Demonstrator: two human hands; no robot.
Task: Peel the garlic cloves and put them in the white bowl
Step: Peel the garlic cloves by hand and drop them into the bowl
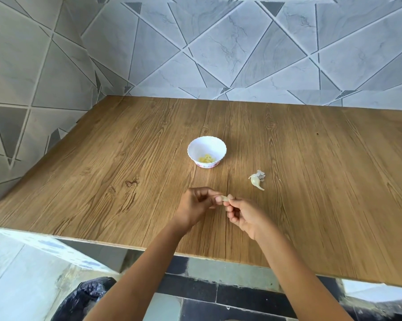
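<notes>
Left hand (196,203) and right hand (243,215) pinch one garlic clove (223,199) by its ends, long axis lying crosswise between them, low over the worktop (126,158); white bowl (207,144) straight ahead, left hand slightly nearer.

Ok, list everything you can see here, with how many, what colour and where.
white bowl: one, white, middle of the table
peeled cloves: several, yellowish, inside the white bowl
garlic piece with loose skin: one, off-white, on the table right of the bowl
held clove: one, pale, between both hands
table: one, brown wood grain
tiled wall: grey, behind the table
bin bag: one, black, lower left
left hand: pinches the held clove
right hand: pinches its other end
</notes>
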